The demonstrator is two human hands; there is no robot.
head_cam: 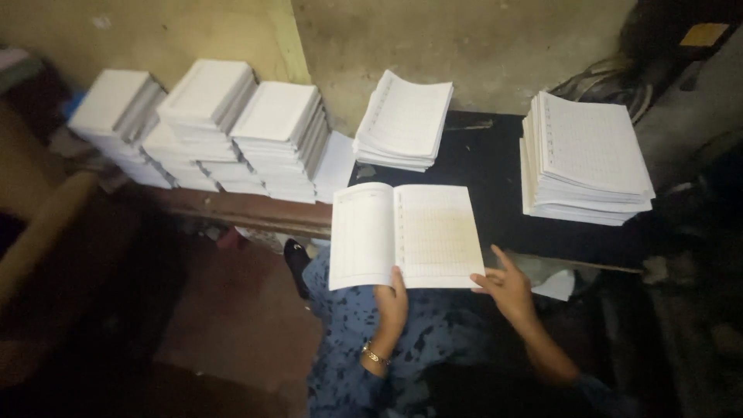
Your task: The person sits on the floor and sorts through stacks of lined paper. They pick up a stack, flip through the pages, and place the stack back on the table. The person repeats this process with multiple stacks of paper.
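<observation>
Left hand pinches open booklet at bottom edge; right hand, fingers spread, touches its right corner.

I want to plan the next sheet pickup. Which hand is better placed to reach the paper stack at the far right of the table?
Probably the right hand: it touches only the right corner of the open sheet, nearer the right stack. The left hand grips the bottom edge.

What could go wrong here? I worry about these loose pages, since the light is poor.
The open ruled booklet juts past the dark table edge, propped only by the left hand and right hand, so it may sag or slip. The stacks at left look stepped and uneven and could topple. In this dim light, misaligned sheets might go unnoticed.
</observation>
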